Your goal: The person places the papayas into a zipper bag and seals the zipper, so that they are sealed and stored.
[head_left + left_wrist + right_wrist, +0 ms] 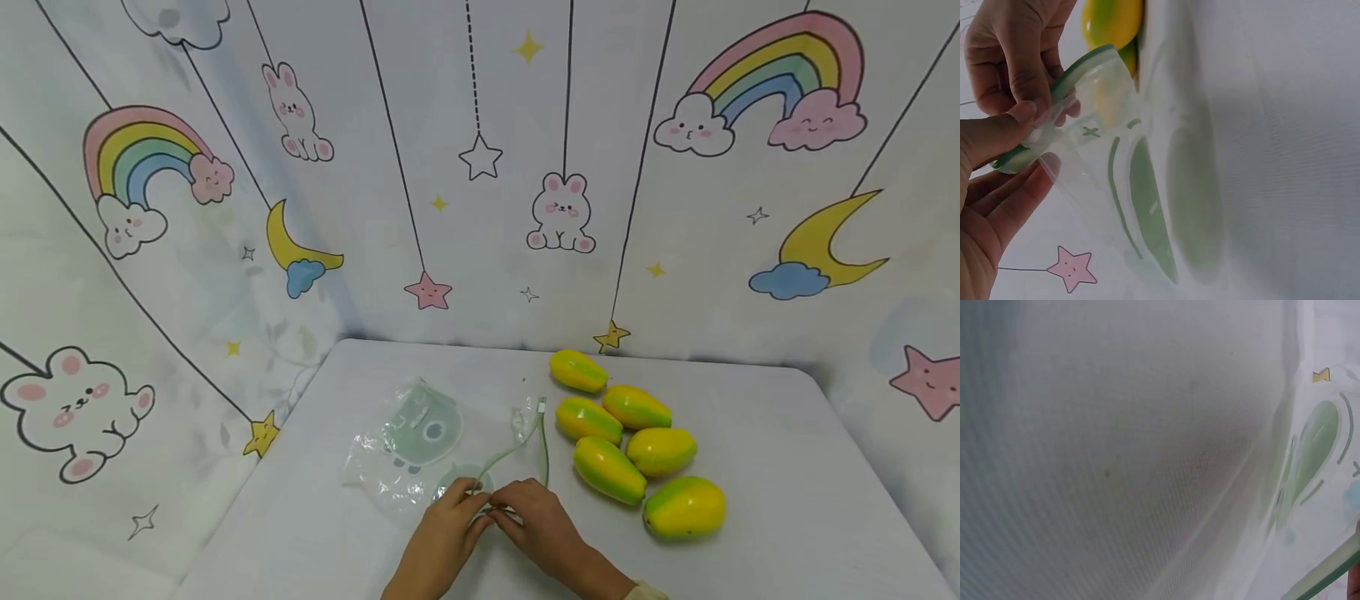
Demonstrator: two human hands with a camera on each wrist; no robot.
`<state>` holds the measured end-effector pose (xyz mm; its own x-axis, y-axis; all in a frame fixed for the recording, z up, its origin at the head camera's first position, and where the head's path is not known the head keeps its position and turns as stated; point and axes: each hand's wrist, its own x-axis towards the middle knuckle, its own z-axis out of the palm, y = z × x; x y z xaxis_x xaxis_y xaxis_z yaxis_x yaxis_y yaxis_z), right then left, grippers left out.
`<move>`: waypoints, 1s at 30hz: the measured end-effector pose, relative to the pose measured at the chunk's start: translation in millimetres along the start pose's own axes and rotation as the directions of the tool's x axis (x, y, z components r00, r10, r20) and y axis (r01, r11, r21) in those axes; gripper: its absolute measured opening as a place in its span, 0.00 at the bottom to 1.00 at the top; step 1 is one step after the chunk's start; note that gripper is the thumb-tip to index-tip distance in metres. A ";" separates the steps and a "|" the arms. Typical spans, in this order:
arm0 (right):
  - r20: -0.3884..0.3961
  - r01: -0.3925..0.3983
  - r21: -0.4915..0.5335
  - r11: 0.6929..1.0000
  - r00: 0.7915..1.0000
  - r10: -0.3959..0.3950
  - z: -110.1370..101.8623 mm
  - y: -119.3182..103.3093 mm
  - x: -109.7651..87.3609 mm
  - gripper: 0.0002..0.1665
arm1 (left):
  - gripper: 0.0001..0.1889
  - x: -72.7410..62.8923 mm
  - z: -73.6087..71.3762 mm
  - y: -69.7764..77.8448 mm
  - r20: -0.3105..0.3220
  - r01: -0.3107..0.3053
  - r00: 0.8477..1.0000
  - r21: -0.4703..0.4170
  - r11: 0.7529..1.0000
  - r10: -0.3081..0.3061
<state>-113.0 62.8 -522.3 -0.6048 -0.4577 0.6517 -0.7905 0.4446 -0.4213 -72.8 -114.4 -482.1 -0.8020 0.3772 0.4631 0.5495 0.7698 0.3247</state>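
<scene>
A clear plastic bag with pale green prints is laid on the white table, and its green-edged rim is pinched by both hands at one place: by the left hand with thumb and fingers, and by the right hand just beside it. Near the white end piece, two lengths of green edge are seen apart, so the mouth may be judged as partly opened; whether it is also parted under the fingers cannot be told. No fruit is seen inside the bag, so nothing seems to be filled, and the work at the rim appears unfinished. Six yellow-green fruits are grouped on the table to the right of the bag, near the right hand, and none is being touched. By the fingers a part of the rim is hidden, and by the limp, creased film the work could be hindered. Behind, a printed backdrop is hung.
</scene>
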 end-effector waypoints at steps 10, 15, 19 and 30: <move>0.117 -0.102 -0.006 0.995 0.988 0.102 -0.1 -3.2 -4.9 0.20 | 0.10 0.6 6.2 -5.6 -0.079 -0.015 0.997 -0.015 1.000 0.013; 0.161 -0.144 -0.041 0.989 0.976 0.149 -6.2 -1.7 -7.4 0.20 | 0.12 2.9 6.7 -7.3 -0.070 0.018 0.997 -0.015 1.000 -0.019; 0.148 -0.246 -0.112 0.963 0.954 0.261 -23.9 4.9 -10.9 0.17 | 0.18 5.0 6.9 -8.0 -0.065 0.068 0.995 -0.060 0.996 -0.072; 0.040 -0.208 -0.538 0.817 0.962 0.271 -93.9 50.6 -24.5 0.31 | 0.17 14.4 5.4 -9.8 -0.098 0.194 0.973 -0.156 0.968 -0.211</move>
<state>-129.0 168.8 -500.4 -0.7997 -0.3502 0.4877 -0.4679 0.8725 -0.1406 -91.0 -113.7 -483.1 -0.8732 0.1541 0.4624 0.4128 0.7383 0.5334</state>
